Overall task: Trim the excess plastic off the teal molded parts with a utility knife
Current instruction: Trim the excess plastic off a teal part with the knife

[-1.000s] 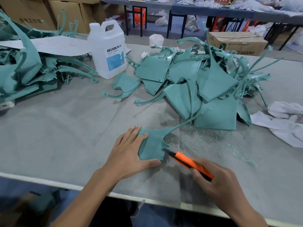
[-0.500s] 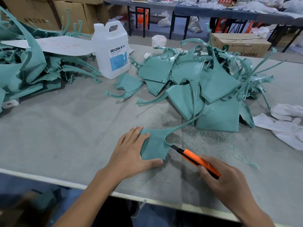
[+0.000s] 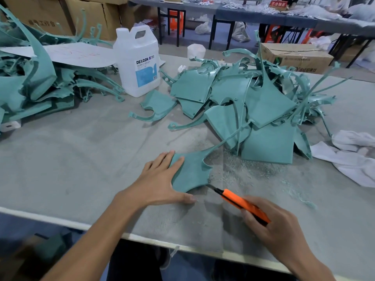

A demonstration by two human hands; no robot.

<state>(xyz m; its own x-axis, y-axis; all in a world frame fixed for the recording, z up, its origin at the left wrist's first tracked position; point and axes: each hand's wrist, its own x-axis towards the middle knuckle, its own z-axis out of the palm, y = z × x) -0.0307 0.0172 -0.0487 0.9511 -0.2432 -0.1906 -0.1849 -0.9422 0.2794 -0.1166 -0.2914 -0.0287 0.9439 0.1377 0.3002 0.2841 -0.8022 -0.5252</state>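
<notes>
knife [image 3: 239, 201] drawn back, teal pile [image 3: 253, 110] behind

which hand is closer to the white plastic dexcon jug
Left. The left hand lies flat on the table in front of the white plastic jug; the right hand is nearer the person, further right.

— What words can you read?
— "DEXCON", in dark letters on the white jug [image 3: 138, 63] at 11 o'clock.
— Anything else?
— A red sign [image 3: 278, 4] at 1 o'clock and box [image 3: 40, 15] print at 10 o'clock, too blurry to read.
</notes>
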